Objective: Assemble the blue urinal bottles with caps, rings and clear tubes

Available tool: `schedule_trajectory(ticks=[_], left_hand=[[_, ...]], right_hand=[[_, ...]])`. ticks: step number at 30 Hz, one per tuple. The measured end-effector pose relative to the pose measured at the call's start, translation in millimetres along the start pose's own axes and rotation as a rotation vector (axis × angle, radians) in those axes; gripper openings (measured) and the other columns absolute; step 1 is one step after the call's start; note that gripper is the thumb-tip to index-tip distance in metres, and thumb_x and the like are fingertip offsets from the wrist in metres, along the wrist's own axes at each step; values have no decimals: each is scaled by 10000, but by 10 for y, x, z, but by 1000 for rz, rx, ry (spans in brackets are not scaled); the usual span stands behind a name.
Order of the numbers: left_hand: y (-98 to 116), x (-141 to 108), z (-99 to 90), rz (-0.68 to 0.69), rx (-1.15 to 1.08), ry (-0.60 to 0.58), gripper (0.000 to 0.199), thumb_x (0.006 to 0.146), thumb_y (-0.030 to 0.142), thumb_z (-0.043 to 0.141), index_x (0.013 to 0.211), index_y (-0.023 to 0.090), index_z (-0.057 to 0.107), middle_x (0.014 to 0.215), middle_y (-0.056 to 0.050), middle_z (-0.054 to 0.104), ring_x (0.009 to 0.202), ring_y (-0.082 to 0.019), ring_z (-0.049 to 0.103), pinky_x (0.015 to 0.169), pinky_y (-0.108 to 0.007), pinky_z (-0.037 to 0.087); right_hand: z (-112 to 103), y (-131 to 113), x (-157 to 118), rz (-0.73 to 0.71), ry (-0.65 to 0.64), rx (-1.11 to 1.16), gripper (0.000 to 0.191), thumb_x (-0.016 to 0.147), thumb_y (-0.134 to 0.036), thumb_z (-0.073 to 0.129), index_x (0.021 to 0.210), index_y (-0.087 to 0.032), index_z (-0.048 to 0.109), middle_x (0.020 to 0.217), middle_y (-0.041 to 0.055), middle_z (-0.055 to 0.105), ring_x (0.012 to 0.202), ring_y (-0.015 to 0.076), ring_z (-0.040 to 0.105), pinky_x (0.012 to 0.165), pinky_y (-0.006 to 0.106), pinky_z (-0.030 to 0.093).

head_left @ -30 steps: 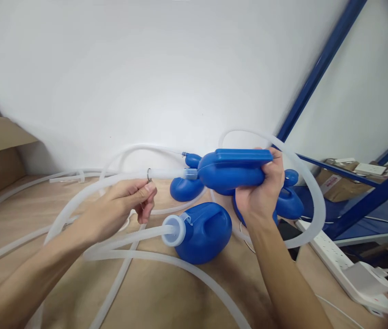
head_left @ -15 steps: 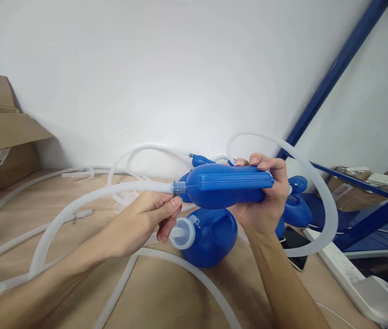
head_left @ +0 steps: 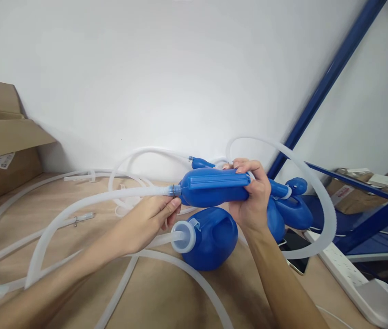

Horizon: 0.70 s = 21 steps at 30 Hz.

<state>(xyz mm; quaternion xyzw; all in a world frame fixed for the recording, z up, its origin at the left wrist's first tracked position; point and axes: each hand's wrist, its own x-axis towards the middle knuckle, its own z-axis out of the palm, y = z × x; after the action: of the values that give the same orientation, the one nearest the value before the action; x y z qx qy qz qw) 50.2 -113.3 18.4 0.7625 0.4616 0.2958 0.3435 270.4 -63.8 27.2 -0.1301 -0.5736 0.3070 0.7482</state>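
Left grip (head_left: 151, 217): fingers closed on the metal clip (head_left: 173, 190), pinching it where the white hose (head_left: 77, 205) meets the neck
Right grip (head_left: 250, 196): wrapped around the blue bottle (head_left: 214, 186), holding it level above the desk (head_left: 166, 297) so the neck faces the hose
Below: second blue bottle (head_left: 211, 237) lying on its side with its own hose
Right: white power strip (head_left: 348, 274), blue shelf frame (head_left: 320, 91)
Far left: cardboard box (head_left: 5, 146)

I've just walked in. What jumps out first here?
The bright blue bottle held up mid-frame: the right hand grips its body while the left hand pinches the translucent tube at its neck. Below it, a second blue bottle lies on the wooden tabletop, among loops of tubing.
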Motion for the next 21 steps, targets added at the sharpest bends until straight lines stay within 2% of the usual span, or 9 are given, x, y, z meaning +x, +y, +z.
schedule_trajectory(ticks=[4, 7, 10, 12, 13, 15, 18, 19, 21], left_hand=[[-50, -23, -59, 12, 96, 12, 550, 1046, 629, 325, 910, 226, 674, 924, -47, 722, 861, -239, 660, 762, -340, 516], [10, -115, -141, 65, 213, 65, 482, 1039, 609, 396, 1004, 262, 729, 1004, -44, 755, 884, -246, 675, 753, -332, 513], [104, -224, -219, 140, 292, 273, 407, 987, 611, 530, 1144, 300, 742, 1120, -54, 755, 949, -264, 677, 768, -327, 536], [145, -268, -247, 231, 373, 453, 477, 921, 612, 629, 1263, 288, 702, 1220, -84, 725, 1064, -307, 656, 878, -370, 546], [151, -277, -253, 277, 407, 493, 553, 887, 619, 666, 1322, 278, 671, 1275, -99, 703, 1127, -332, 635, 934, -399, 536], [133, -270, -262, 314, 416, 442, 668, 847, 648, 694, 1392, 268, 621, 1323, -114, 675, 1140, -348, 624, 932, -415, 539], [71, -237, -336, 232, 353, 276, 620, 861, 661, 675, 1337, 265, 638, 1105, -82, 722, 886, -277, 651, 725, -338, 540], [55, -232, -393, 194, 341, 257, 588, 866, 652, 677, 1304, 260, 650, 1031, -66, 721, 832, -257, 642, 689, -318, 522], [43, -241, -560, 110, 257, 302, 608, 811, 631, 759, 1272, 247, 659, 973, -45, 712, 829, -243, 636, 695, -293, 499]], right_hand=[[1, 16, -14, -24, 21, -97, 75, 824, -310, 692, 803, -247, 657, 881, -13, 584, 859, 186, 642, 916, 422, 570], [-15, -9, -1, -80, 87, -191, 106, 864, -346, 711, 839, -255, 663, 897, -10, 600, 888, 185, 638, 931, 392, 552], [-5, -38, 10, -8, 163, -183, 171, 868, -390, 723, 831, -249, 633, 868, -21, 597, 845, 162, 614, 887, 336, 549], [57, -54, -25, 62, 137, -139, 211, 875, -424, 721, 830, -247, 614, 863, -22, 598, 829, 157, 612, 857, 322, 558], [107, -60, -59, 88, 98, -114, 222, 882, -435, 722, 835, -249, 609, 872, -18, 605, 847, 164, 621, 853, 327, 567], [230, -64, -139, 107, 11, -83, 234, 913, -461, 709, 854, -255, 614, 909, -3, 624, 920, 185, 646, 877, 351, 580], [375, -37, -204, 76, -39, -104, 295, 984, -555, 617, 938, -265, 647, 978, 20, 648, 1013, 198, 661, 972, 385, 566], [390, -18, -194, 77, -37, -112, 341, 1002, -601, 563, 1001, -272, 653, 1016, 26, 658, 1040, 197, 664, 994, 389, 559], [354, 28, -131, 124, -97, -125, 439, 1015, -673, 468, 1166, -295, 631, 1111, 37, 671, 1087, 196, 672, 1001, 402, 565]])
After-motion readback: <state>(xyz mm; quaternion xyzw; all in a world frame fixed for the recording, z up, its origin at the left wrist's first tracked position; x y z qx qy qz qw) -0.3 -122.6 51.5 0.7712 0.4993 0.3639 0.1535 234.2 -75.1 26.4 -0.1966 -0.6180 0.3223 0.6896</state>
